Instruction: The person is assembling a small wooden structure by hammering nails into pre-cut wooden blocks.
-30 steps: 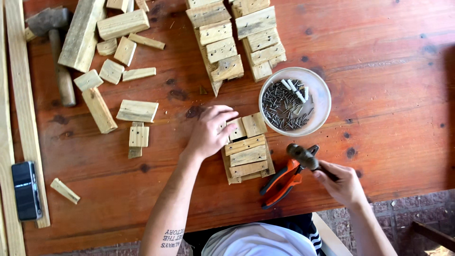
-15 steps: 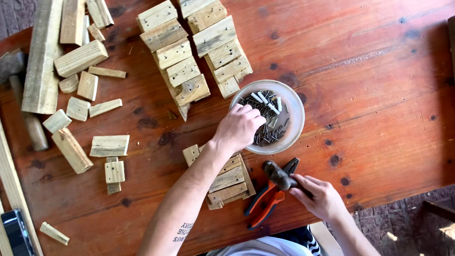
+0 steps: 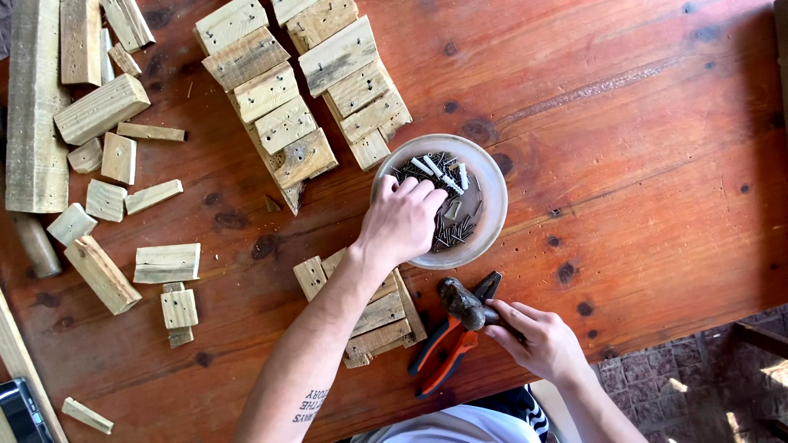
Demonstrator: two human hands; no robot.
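Wooden blocks (image 3: 283, 123) beside nail bowl (image 3: 491, 205), pliers (image 3: 450, 344)

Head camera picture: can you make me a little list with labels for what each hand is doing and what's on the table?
left hand: reaching into the round pale bowl of dark nails
right hand: gripping a dark metal hammer head
beside right hand: orange-handled pliers
under left arm: small nailed wooden slat piece
table: reddish-brown wooden table
scattered: pale wood blocks
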